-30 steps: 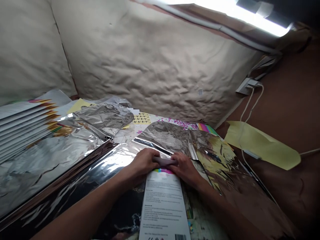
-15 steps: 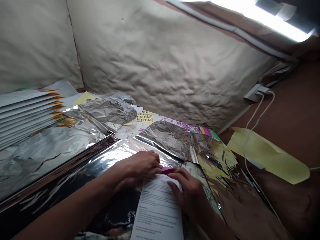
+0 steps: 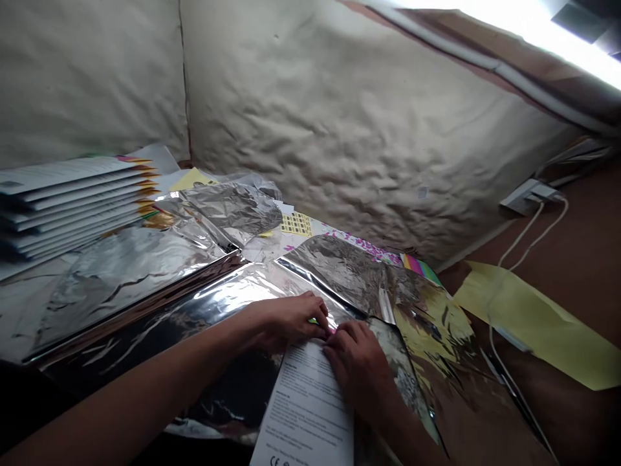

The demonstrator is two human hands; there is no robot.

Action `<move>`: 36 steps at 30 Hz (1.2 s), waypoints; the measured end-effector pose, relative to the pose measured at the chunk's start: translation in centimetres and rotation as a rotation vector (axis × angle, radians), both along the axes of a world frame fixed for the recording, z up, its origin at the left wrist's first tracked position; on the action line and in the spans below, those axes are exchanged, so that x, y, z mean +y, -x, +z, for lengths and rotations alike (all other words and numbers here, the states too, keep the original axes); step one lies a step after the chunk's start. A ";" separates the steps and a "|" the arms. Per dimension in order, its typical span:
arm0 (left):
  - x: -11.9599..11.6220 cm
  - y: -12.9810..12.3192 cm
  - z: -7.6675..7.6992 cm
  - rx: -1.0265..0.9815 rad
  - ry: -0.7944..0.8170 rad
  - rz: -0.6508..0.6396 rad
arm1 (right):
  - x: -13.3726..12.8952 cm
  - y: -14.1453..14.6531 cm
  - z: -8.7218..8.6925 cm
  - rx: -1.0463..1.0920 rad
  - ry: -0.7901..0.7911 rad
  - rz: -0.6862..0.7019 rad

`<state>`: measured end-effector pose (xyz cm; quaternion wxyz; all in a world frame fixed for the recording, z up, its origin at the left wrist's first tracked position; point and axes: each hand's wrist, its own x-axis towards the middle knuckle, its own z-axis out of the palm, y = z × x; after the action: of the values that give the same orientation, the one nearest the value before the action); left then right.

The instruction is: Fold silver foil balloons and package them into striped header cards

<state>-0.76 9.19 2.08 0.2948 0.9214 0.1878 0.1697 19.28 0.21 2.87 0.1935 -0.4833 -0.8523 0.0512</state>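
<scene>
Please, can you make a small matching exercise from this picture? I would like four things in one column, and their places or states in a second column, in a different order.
Things:
1. White printed sheet
2. Stack of printed sheets
3. Yellow paper strip
4. White electrical socket

Places or states:
A. Crossed by a white cable
B. At the far left, beside crumpled silver foil
C. Touched by the left hand and the right hand
D. High on the right, near the beige padded wall

Right pairs: 1-C, 2-B, 3-A, 4-D
</scene>
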 end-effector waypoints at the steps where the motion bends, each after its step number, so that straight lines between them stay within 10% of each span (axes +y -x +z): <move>1: 0.0 0.0 0.0 0.027 -0.007 0.007 | 0.4 0.0 0.3 0.008 0.089 0.003; 6: -0.5 0.5 0.8 0.159 0.032 0.124 | 2.9 0.1 1.6 0.081 0.535 -0.018; 14: -1.2 0.7 1.7 0.261 0.148 0.477 | 4.3 0.1 1.8 0.205 0.711 -0.015; 24: 0.3 1.1 1.0 0.214 0.218 0.558 | 3.4 0.6 0.4 0.045 0.401 -0.215; 36: -0.6 0.4 0.0 -0.038 0.441 0.651 | 2.4 0.3 -1.0 0.397 0.465 -0.222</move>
<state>-1.12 8.63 2.08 0.4201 0.7248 0.4966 0.2271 19.00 2.66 1.83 0.2446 -0.5851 -0.7055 0.3163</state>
